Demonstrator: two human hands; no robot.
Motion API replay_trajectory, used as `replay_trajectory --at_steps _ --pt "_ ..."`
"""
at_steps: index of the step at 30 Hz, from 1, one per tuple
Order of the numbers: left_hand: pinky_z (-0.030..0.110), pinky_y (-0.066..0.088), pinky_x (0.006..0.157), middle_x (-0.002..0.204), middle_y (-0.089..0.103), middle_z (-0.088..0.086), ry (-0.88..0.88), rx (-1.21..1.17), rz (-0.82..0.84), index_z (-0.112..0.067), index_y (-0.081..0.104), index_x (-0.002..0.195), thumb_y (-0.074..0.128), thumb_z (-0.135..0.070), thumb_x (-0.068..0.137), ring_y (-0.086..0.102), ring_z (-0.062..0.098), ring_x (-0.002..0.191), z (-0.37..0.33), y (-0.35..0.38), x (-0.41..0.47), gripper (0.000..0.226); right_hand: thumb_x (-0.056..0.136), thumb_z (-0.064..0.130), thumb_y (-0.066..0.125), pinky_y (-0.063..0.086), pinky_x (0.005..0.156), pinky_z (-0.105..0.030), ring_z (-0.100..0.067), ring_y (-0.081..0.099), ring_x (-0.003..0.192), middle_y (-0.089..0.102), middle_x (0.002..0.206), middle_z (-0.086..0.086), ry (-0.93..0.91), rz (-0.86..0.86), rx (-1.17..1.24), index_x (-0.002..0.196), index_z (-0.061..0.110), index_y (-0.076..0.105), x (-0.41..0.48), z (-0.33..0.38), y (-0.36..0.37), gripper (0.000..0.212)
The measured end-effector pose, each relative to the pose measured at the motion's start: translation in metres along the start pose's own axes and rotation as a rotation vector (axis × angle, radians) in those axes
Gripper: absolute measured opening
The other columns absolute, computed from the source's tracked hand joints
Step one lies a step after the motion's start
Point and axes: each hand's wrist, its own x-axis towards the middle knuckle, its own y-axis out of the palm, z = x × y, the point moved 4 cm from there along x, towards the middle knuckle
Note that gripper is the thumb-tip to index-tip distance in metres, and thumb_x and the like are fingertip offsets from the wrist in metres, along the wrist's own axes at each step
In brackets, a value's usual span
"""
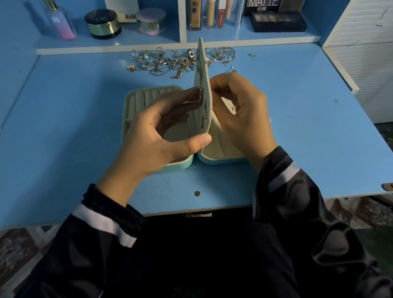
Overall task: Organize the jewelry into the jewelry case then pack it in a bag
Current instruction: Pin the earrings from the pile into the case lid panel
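Desk [68, 138], blue, seen from above. Left hand [164, 132]: thumb pressed on the near lower edge of the panel [201, 75], fingers curled onto its left face, so it grasps the panel. Jewelry case [178, 166], mint outside and cream inside, lies open at the middle of the desk. Its two halves sit side by side, with the hinge line running from the near edge toward the far edge. Left half shows ring rolls [146, 98], partly covered by the left hand. The panel stands upright on its edge between the halves. Its long axis runs near to far, with the rounded tip toward the far edge. Small metal pieces [201, 97] hang on its left face; too blurred to name. Right hand [243, 119]: fingers curled with tips meeting at the panel's right face. That face is hidden, so I cannot tell whether they pinch anything. Right half of the case is mostly covered by this hand. Loose jewelry [176, 62] lies in a tangled heap at the middle of the far edge, split by the panel tip; single pieces hard to separate. Shelf [111, 45] beyond the far edge holds cosmetics [263, 1], tops cut off by the frame.
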Motion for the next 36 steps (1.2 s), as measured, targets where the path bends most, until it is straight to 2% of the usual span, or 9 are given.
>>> replay_trajectory --at_steps 5,12,16,19,23,25,27,31,36 --pt "0.043 0.042 0.110 0.133 0.060 0.010 -0.010 -0.027 -0.004 -0.019 0.056 0.127 0.082 -0.023 0.065 0.058 0.021 0.125 -0.001 0.000 0.000 0.067 0.091 0.001 0.062 0.049 0.081 -0.021 -0.010 0.065 0.086 0.067 0.091 -0.003 0.151 0.067 0.171 0.096 0.005 0.063 0.000 0.000 -0.003 0.007" --pt "0.044 0.041 0.111 0.135 0.059 0.009 -0.003 0.008 0.011 -0.015 0.055 0.130 0.082 -0.026 0.067 0.056 0.019 0.127 -0.002 0.001 -0.001 0.069 0.094 0.003 0.058 0.049 0.079 -0.017 -0.005 0.064 0.091 0.069 0.102 -0.009 0.175 0.040 0.172 0.104 -0.002 0.063 0.009 0.004 -0.021 0.012" --pt "0.037 0.042 0.111 0.133 0.058 0.006 0.021 0.090 0.036 -0.014 0.055 0.133 0.081 -0.030 0.071 0.056 0.015 0.126 -0.004 0.006 0.001 0.069 0.100 0.011 0.050 0.051 0.093 -0.029 -0.012 0.064 0.107 0.069 0.111 -0.007 0.136 0.031 0.138 0.115 0.000 0.062 0.017 0.009 -0.028 0.022" --pt "0.031 0.042 0.109 0.128 0.058 0.001 0.055 0.161 0.061 -0.015 0.056 0.133 0.080 -0.033 0.073 0.056 0.012 0.125 -0.006 0.010 0.004 0.067 0.099 0.015 0.052 0.049 0.095 -0.026 -0.009 0.063 0.111 0.067 0.116 -0.003 0.154 0.057 0.120 0.122 0.003 0.062 0.017 0.010 -0.028 0.028" --pt "0.019 0.043 0.103 0.125 0.056 -0.011 0.103 0.304 0.075 -0.024 0.056 0.130 0.077 -0.045 0.071 0.057 0.003 0.119 -0.012 0.013 0.007 0.066 0.098 0.022 0.054 0.052 0.094 -0.043 -0.017 0.064 0.110 0.067 0.120 -0.006 0.192 0.066 0.111 0.125 0.004 0.063 0.011 0.004 -0.033 0.033" --pt "0.018 0.042 0.104 0.126 0.055 -0.014 0.106 0.370 0.074 -0.025 0.056 0.132 0.073 -0.050 0.074 0.055 0.001 0.119 -0.012 0.014 0.009 0.065 0.098 0.023 0.053 0.049 0.098 -0.046 -0.018 0.061 0.116 0.066 0.124 -0.007 0.207 0.078 0.109 0.126 0.004 0.062 0.010 0.002 -0.036 0.035" --pt "0.019 0.042 0.104 0.126 0.056 -0.012 0.117 0.403 0.070 -0.025 0.056 0.131 0.064 -0.052 0.083 0.054 0.002 0.121 -0.011 0.015 0.011 0.056 0.099 0.023 0.053 0.048 0.101 -0.040 -0.016 0.058 0.121 0.064 0.127 -0.007 0.230 0.092 0.117 0.127 0.004 0.061 0.008 0.001 -0.040 0.035" --pt "0.014 0.040 0.101 0.124 0.057 -0.009 0.170 0.484 0.043 -0.019 0.058 0.127 0.054 -0.036 0.099 0.051 -0.003 0.119 -0.010 0.019 0.017 0.033 0.100 0.017 0.051 0.044 0.096 -0.015 -0.006 0.053 0.125 0.059 0.133 -0.002 0.268 0.161 0.132 0.131 0.004 0.057 0.005 0.003 -0.049 0.034" --pt "0.014 0.037 0.102 0.130 0.055 -0.006 0.195 0.617 0.080 -0.015 0.054 0.130 0.055 -0.032 0.099 0.049 0.002 0.121 -0.001 0.028 0.026 0.036 0.101 0.020 0.049 0.039 0.109 -0.023 -0.002 0.047 0.130 0.055 0.138 0.000 0.326 0.247 0.087 0.135 0.006 0.055 -0.001 -0.008 -0.060 0.037"
